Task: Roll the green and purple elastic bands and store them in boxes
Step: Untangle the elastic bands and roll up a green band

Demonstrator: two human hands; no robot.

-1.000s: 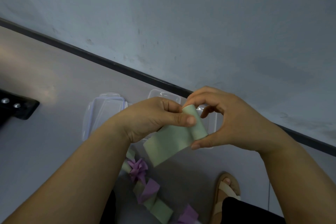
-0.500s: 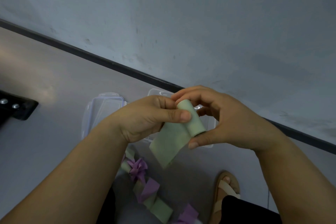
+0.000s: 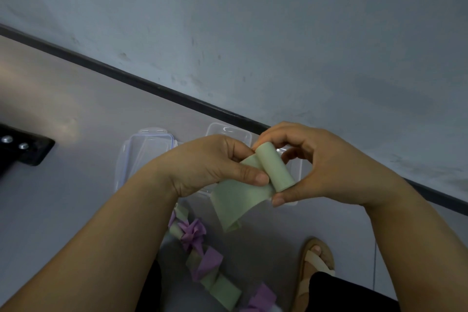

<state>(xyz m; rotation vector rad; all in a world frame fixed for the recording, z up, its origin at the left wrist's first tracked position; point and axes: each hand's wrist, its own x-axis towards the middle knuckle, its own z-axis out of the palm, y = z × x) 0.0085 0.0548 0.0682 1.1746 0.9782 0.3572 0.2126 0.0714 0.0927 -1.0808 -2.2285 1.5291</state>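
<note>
The likeliest trouble, I judge, is that the half-wound green elastic band (image 3: 253, 192) springs open. The material looks stretchy and smooth, so any slack in the pinch could let the coil unwind. The free tail hanging toward the near side could also feed in crooked and give a lopsided roll that sits badly in a box. The band is held in the air between both hands, above the clear boxes (image 3: 141, 154) on the floor (image 3: 63, 197). Its rolled end sits in the right hand (image 3: 329, 167), whose fingers (image 3: 278, 132) curl over the far end while the thumb props the near end. The left hand (image 3: 202, 170) pinches the flat part just left of the roll. Loose green and purple bands (image 3: 202, 263) lie near, below the hands.
</note>
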